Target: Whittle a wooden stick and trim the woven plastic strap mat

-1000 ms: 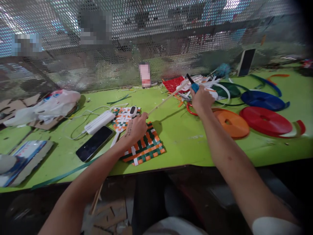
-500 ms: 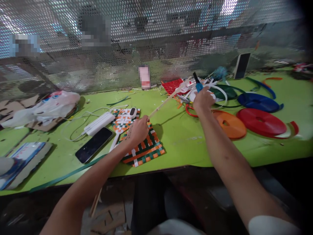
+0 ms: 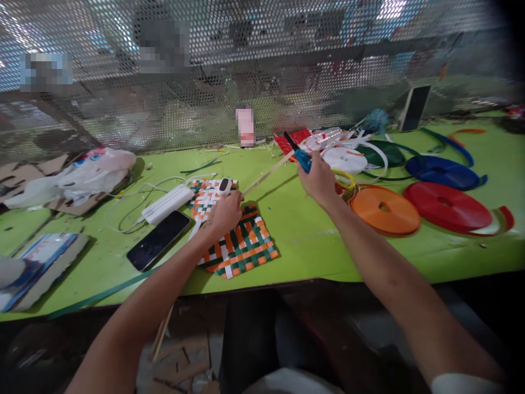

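My left hand [image 3: 228, 210] is closed round a thin pale stick [image 3: 266, 176], which slants up and away to the right. Beneath that hand lies a woven mat [image 3: 250, 246] of orange, green and white strips. A smaller woven piece [image 3: 202, 203] sits just behind it, with a small white device [image 3: 224, 186] on top. My right hand [image 3: 319, 178] grips a blue-handled tool [image 3: 302, 160] whose narrow dark tip points up and left. That tip is close to the far part of the stick; whether they touch I cannot tell.
Flat coils of orange [image 3: 385, 209], red [image 3: 447, 205], blue [image 3: 441, 172] and white strip [image 3: 344, 158] lie on the right. A phone [image 3: 158, 241], a white power strip [image 3: 168, 203] and a plastic bag [image 3: 94, 172] are on the left. Perforated metal mesh [image 3: 213, 82] stands behind the table.
My right hand has moved left with the blue-handled tool, whose tip now leans further left. My left hand keeps its hold on the stick and has shifted slightly left.
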Motion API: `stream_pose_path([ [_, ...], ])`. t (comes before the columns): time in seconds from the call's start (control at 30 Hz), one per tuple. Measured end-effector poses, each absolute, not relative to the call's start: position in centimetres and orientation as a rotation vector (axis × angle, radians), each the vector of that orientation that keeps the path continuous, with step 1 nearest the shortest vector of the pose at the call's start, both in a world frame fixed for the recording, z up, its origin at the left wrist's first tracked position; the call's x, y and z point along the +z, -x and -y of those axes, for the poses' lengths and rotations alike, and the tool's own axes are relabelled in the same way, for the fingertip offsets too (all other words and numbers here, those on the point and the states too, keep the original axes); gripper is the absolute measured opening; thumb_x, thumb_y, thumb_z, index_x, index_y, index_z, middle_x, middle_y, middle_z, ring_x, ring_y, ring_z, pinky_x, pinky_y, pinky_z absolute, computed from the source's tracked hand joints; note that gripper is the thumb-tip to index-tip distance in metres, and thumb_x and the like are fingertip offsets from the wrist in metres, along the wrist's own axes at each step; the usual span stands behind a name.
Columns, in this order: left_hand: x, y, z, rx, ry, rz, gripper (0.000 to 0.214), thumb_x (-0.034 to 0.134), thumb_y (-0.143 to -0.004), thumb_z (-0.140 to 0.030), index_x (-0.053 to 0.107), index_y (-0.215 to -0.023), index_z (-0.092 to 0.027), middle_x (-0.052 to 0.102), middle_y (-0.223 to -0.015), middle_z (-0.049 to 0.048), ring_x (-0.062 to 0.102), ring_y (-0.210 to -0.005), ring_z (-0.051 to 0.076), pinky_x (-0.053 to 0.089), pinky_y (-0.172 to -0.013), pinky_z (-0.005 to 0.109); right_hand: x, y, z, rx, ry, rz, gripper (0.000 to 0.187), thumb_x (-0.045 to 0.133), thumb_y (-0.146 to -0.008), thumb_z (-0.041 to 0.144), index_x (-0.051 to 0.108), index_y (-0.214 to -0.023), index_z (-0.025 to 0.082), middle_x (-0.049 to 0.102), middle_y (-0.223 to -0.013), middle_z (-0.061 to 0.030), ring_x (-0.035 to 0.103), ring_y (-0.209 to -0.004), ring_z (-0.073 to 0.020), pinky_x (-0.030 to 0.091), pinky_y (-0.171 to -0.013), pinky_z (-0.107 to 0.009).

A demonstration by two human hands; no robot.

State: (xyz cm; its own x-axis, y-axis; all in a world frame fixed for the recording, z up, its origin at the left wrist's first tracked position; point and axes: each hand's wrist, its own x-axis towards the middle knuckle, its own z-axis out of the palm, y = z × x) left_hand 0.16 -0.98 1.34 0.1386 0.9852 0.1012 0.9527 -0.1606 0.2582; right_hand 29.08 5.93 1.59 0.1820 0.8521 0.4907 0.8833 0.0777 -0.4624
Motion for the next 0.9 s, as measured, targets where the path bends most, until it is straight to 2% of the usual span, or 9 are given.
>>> stream_pose_path([
  [0.2,1.9,0.0,1.0,0.436,-2.210,-1.984,0.028,0.041,-0.104,-0.025,0.064,-0.118,-0.021,0.074,-0.103,0.0130,0.070,-0.089,0.028,0.046,-0.073,0.033,1.9,-29.3,-5.7,-0.036,1.671,1.645,0.041,0.054,-0.099,0.044,0.057,-0.133,0.021,0.070,-0.115,-0.0160,0.065,-0.106,-0.0352,0.051,-0.089,-0.047],
  [0.33,2.3,0.3,0.9,0.578,-2.171,-2.028,0.031,0.035,-0.107,-0.028,0.062,-0.121,-0.021,0.074,-0.100,0.0133,0.068,-0.085,0.027,0.043,-0.070,0.032,3.4,-30.2,-5.4,-0.076,1.669,1.566,0.045,0.039,-0.107,0.047,0.050,-0.141,0.020,0.064,-0.123,-0.0171,0.061,-0.116,-0.0341,0.049,-0.094,-0.047],
  [0.43,2.2,0.4,0.8,0.636,-2.190,-2.031,0.030,0.035,-0.107,-0.030,0.061,-0.118,-0.022,0.073,-0.095,0.0118,0.066,-0.082,0.025,0.041,-0.068,0.031,4.8,-31.2,-5.2,-0.178,1.637,1.478,0.044,0.029,-0.110,0.045,0.048,-0.137,0.016,0.061,-0.122,-0.0182,0.060,-0.116,-0.0316,0.049,-0.096,-0.047],
  [0.53,1.8,0.5,0.7,0.632,-2.227,-2.024,0.029,0.036,-0.107,-0.032,0.061,-0.117,-0.022,0.071,-0.090,0.0110,0.063,-0.075,0.024,0.038,-0.065,0.031,5.1,-32.7,-5.9,-0.306,1.552,1.391,0.036,0.033,-0.111,0.041,0.049,-0.130,0.016,0.060,-0.119,-0.0193,0.059,-0.115,-0.0295,0.047,-0.100,-0.044],
  [0.73,2.9,-0.1,1.3,0.682,-2.243,-1.911,0.025,0.039,-0.106,-0.028,0.062,-0.105,-0.019,0.065,-0.081,0.0079,0.055,-0.067,0.020,0.034,-0.062,0.030,4.0,-34.0,-7.3,-0.271,1.521,1.446,0.036,0.032,-0.112,0.045,0.044,-0.136,0.022,0.056,-0.121,-0.0191,0.051,-0.124,-0.0335,0.043,-0.103,-0.048],
  [0.9,4.2,-0.8,2.2,0.880,-2.064,-1.573,0.028,0.040,-0.106,-0.033,0.064,-0.104,-0.019,0.059,-0.075,0.0025,0.047,-0.059,0.014,0.034,-0.057,0.027,4.3,-31.8,-6.1,-0.193,1.573,1.427,0.030,0.041,-0.109,0.036,0.050,-0.126,0.013,0.059,-0.117,-0.0197,0.057,-0.112,-0.0289,0.044,-0.101,-0.044],
])
